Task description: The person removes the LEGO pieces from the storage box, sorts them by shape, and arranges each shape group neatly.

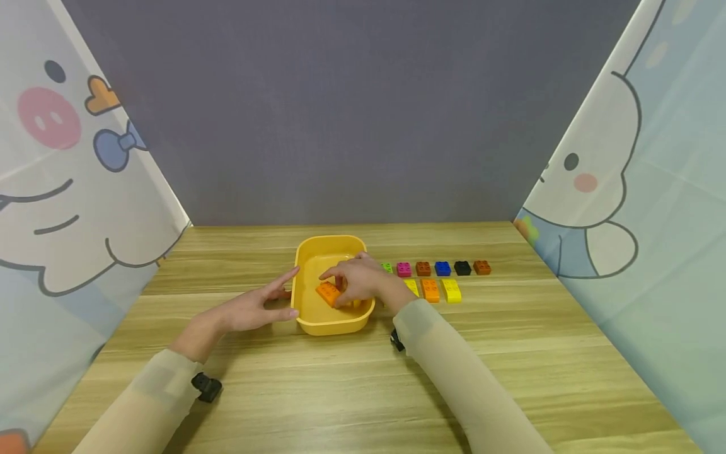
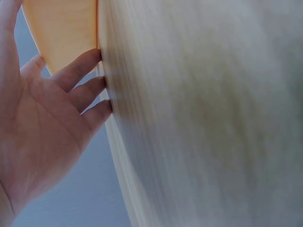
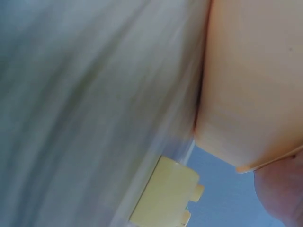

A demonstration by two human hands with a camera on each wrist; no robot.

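Observation:
A yellow plastic tub [image 1: 331, 328] stands on the wooden table. My right hand [image 1: 358, 279] reaches down into it over the right wall. Its thumb and fingers pinch an orange toy building brick [image 1: 327, 292] near the tub's floor; part of the brick is hidden by the fingers. Something yellow [image 1: 357, 303] shows beneath that hand, mostly covered. At the tub's left side my left hand [image 1: 255, 308] is spread, its fingertips right at the wall and rim. In the left wrist view, the left hand's [image 2: 52, 109] palm is bare, with fingers extended beside the tub [image 2: 66, 33].
Right of the tub, small bricks in green, pink [image 1: 404, 270], brown, blue [image 1: 443, 268] and black [image 1: 462, 268] form a back row. Before them lie larger yellow [image 1: 452, 291] and orange [image 1: 430, 291] bricks. A grey panel [image 1: 351, 113] rises behind the table, with printed cloths on both sides.

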